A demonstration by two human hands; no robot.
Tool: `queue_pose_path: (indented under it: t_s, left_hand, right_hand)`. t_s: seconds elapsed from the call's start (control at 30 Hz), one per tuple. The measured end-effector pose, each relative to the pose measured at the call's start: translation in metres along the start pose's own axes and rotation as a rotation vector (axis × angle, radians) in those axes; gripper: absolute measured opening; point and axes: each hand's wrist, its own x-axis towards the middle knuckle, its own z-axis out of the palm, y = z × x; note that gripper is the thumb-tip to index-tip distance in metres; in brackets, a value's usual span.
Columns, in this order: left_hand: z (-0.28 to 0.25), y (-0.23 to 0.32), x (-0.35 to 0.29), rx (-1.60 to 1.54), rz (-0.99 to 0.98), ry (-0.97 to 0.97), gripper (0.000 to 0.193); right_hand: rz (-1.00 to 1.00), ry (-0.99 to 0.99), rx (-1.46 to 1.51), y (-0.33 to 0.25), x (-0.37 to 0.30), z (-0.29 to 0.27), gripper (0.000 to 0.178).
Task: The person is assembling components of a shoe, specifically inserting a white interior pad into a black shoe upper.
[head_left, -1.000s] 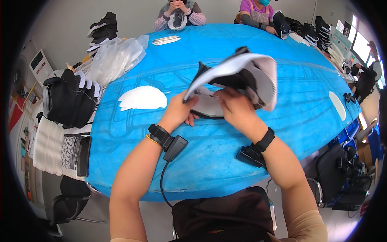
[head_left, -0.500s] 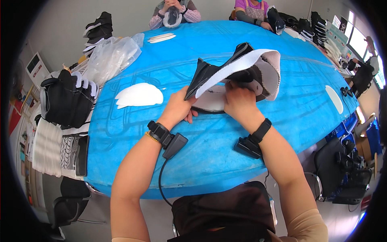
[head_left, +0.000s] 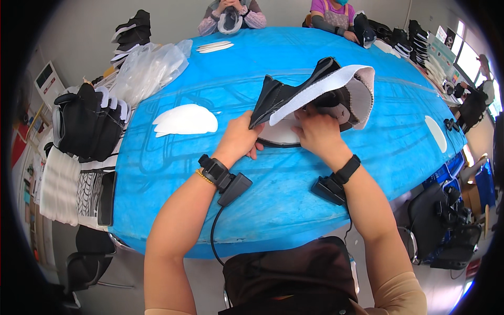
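The left hand (head_left: 239, 139) pinches the left edge of a sewn black-and-white piece (head_left: 316, 94) over the blue worktop (head_left: 283, 194). The right hand (head_left: 322, 135) reaches inside it, fingertips hidden, its grip impossible to tell. White flat pieces (head_left: 186, 119) lie leftward.

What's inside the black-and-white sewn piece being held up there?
The right hand reaches into the black-and-white sewn piece; a white inner surface shows beside it. The deeper interior, and what the fingertips touch, can't be seen: hand and material cover them.
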Motion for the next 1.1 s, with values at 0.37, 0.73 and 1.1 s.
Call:
queue_pose_path:
  t_s: [0.37,0.73,1.1]
  left_hand:
    - [0.001,0.004,-0.002,0.015,0.004,0.033,0.031]
    - [-0.029,-0.004,0.002,0.073,0.001,0.205,0.026]
    - [-0.026,-0.007,0.002,0.075,0.015,0.225,0.027]
  right_hand:
    - [-0.032,-0.040,0.125,0.010,-0.001,0.010,0.033]
    - [-0.114,-0.079,0.774,0.015,0.008,0.008,0.026]
    - [-0.197,0.268,0.643,0.001,0.004,-0.011,0.030]
